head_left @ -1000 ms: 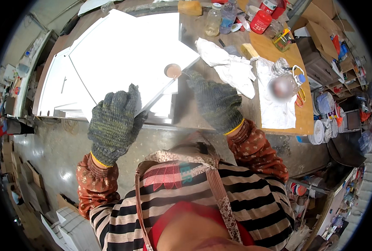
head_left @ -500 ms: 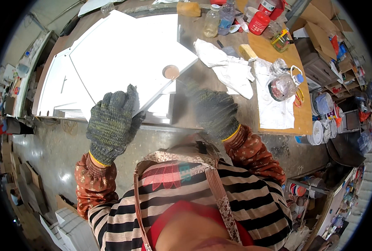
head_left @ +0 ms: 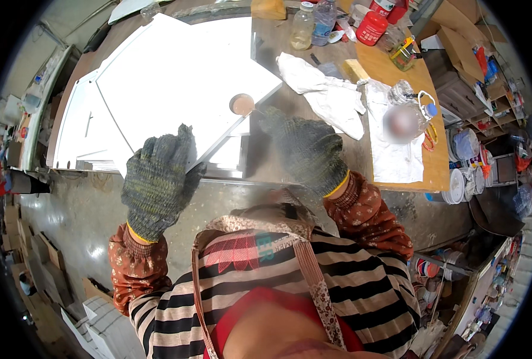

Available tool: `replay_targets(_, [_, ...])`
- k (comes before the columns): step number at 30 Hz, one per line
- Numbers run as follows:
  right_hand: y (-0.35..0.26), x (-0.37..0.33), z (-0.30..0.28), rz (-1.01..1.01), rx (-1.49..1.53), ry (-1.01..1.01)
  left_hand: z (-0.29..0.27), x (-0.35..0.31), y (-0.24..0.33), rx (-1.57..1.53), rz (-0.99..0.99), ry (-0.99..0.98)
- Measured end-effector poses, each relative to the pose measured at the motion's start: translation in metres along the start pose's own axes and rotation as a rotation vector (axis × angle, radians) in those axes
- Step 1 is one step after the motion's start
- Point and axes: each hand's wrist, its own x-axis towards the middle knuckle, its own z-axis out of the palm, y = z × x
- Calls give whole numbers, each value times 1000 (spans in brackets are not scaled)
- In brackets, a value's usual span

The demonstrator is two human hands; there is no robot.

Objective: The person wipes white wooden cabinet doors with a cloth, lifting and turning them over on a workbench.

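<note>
The panel (head_left: pixel 176 78), white with a round hole (head_left: pixel 242 105), lies askew over other boards (head_left: pixel 68 134) on the table (head_left: pixel 266 164). Hands are apart. The gloved left hand (head_left: pixel 158 179) is clamped on the panel's near corner. The gloved right hand (head_left: pixel 311 149) is beside the panel's right edge, near the hole; fingertips blurred, grip cannot be determined. A cloth (head_left: pixel 323 96) lies right of the panel.

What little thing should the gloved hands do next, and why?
Maybe the right hand should slide gently along the edge of the white panel: it is right by that edge, near the round hole, and the left hand grips the panel's near end, which should help steady it.
</note>
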Motion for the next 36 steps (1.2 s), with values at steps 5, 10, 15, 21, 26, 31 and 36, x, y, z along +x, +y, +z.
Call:
replay_targets(5, [7, 12, -16, -183, 146, -13, -1, 3, 0, -19, 2, 7])
replay_targets(10, [44, 6, -42, -118, 488, -37, -9, -4, -5, -130, -15, 22])
replay_targets(15, [76, -45, -32, 878, 737, -57, 6, -58, -34, -619, -523, 536])
replay_targets(21, [87, -20, 13, 185, -168, 18, 75, -121, -3, -1915, -814, 709])
replay_targets(26, [36, 46, -16, -224, -7, 213, 49, -78, 15, -1654, -864, 724])
replay_targets(31, [9, 56, -13, -325, -48, -4, -2, -87, -21, -1824, -702, 749])
replay_targets(36, [-18, 54, -5, -356, 189, -248, -90, -48, -63, -880, -90, 640])
